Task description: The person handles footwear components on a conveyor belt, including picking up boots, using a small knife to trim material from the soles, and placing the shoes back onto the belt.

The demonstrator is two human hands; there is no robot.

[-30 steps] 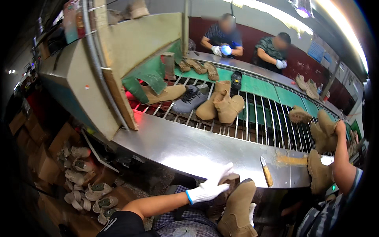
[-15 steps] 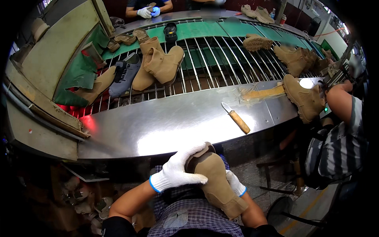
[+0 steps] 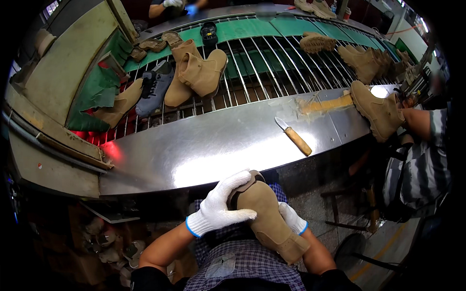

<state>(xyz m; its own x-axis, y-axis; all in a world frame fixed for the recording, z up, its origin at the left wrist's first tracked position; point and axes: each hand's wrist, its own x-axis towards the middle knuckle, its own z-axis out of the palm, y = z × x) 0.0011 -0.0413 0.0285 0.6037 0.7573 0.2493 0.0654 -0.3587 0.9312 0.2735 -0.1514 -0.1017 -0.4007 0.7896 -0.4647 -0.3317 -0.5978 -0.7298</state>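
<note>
A tan suede ankle boot [image 3: 268,213] is held over my lap, toe end toward the bench and shaft toward my right forearm. My left hand [image 3: 218,206], in a white knit glove with a blue cuff, grips its sole edge near the toe, thumb across the upper. A dark sole part [image 3: 257,177] shows at the toe end beside those fingers. From the other side my right hand [image 3: 292,218], gloved alike, supports the boot; its fingers are partly hidden behind it. A knife with a wooden handle [image 3: 297,140] lies on the metal bench ahead.
Beyond the steel bench edge [image 3: 204,145], a roller conveyor carries tan boots [image 3: 204,72], a grey shoe [image 3: 154,92] and loose soles [image 3: 209,34]. At right, a co-worker in striped clothing [image 3: 417,169] holds another boot [image 3: 376,111]. Several shoes [image 3: 109,242] lie below left.
My view has shifted slightly. My grip on the boot stays much the same. The co-worker's boot at right has tilted, and the far person's gloved hands have moved.
</note>
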